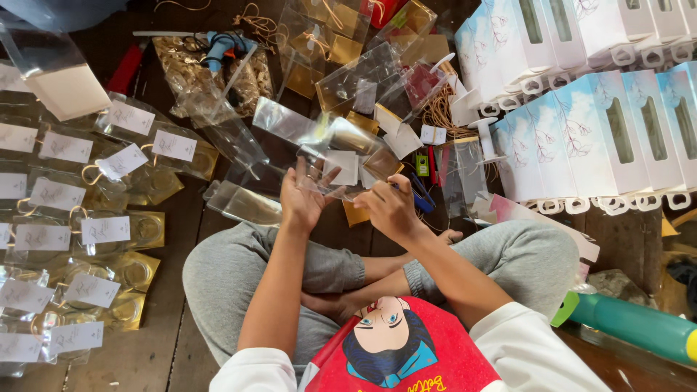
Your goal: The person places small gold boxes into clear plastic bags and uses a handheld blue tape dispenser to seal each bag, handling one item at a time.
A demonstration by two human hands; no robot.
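Left hand [301,197] pinches a clear plastic bag [341,156] with a white card inside. Right hand [390,207] grips a blue pen [415,194]. Bag likely light, slippery, crinkly; best held at an edge.

Clear packets with white labels [65,218] line the floor's left edge; pale blue window boxes [602,131] crowd its right.

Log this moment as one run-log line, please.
left hand: holds clear plastic bag | right hand: on bag, blue pen-like item in fingers | left: finished bags | right: blue boxes
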